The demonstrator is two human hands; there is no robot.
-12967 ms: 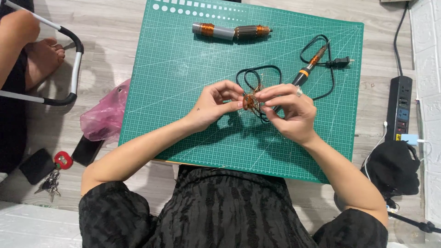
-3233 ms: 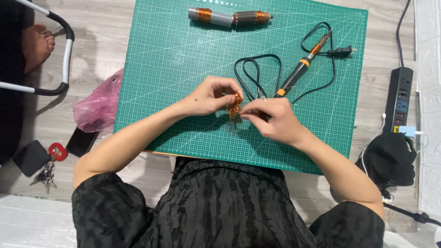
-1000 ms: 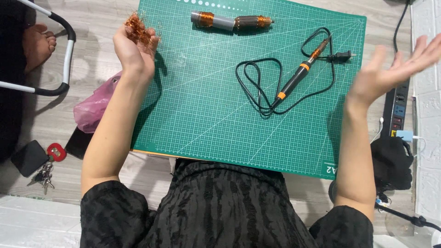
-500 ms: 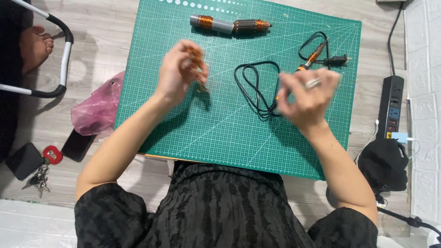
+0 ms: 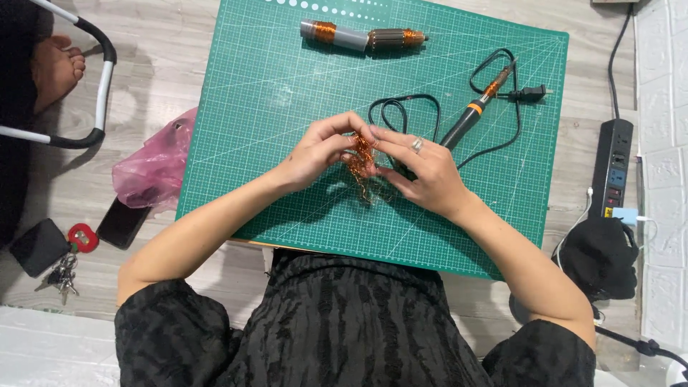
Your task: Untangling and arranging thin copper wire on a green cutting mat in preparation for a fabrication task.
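**Where everything lies around me**

My left hand [image 5: 322,147] and right hand [image 5: 423,175] meet over the middle of the cutting mat [image 5: 287,86], with the tangle of wire [image 5: 360,156] pinched between them. Behind my hands, at the mat's far edge, lies the wound motor rotor [image 5: 362,37]. The soldering iron [image 5: 473,115] lies just behind my right hand, its cord [image 5: 401,107] looped on the mat. Left of the mat, on the floor, sit the plastic bag [image 5: 150,168], a phone [image 5: 123,223], a wallet [image 5: 39,247] and keys [image 5: 63,272]. Right of the mat lies the power strip [image 5: 613,168], with a bundle of cloth [image 5: 600,258] nearer me.
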